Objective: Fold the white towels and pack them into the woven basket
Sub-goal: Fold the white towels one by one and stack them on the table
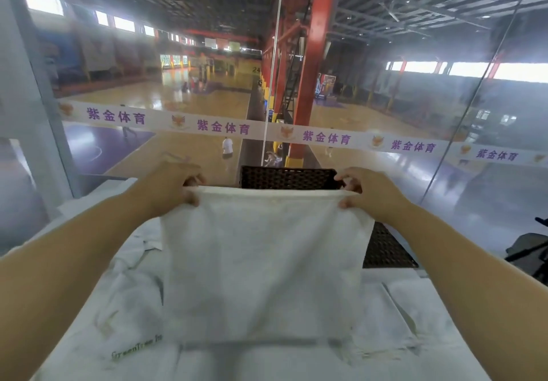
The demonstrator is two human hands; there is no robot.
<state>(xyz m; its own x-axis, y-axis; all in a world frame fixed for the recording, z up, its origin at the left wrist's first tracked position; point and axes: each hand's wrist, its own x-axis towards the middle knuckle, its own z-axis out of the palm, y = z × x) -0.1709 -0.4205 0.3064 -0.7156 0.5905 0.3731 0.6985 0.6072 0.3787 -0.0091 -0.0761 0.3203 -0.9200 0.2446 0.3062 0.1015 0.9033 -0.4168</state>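
Observation:
A white towel hangs in the air in front of me, held up by its top edge. My left hand pinches the top left corner. At the top right corner my right hand pinches the cloth the same way. Behind the towel stands the dark woven basket; only its far rim and right side show, and the towel hides its inside. The towel's lower edge hangs blurred just above the other cloth below it.
More white towels lie spread and crumpled over the surface below, one with green lettering. A glass wall with a white printed band stands right behind the basket. A dark object sits at the right edge.

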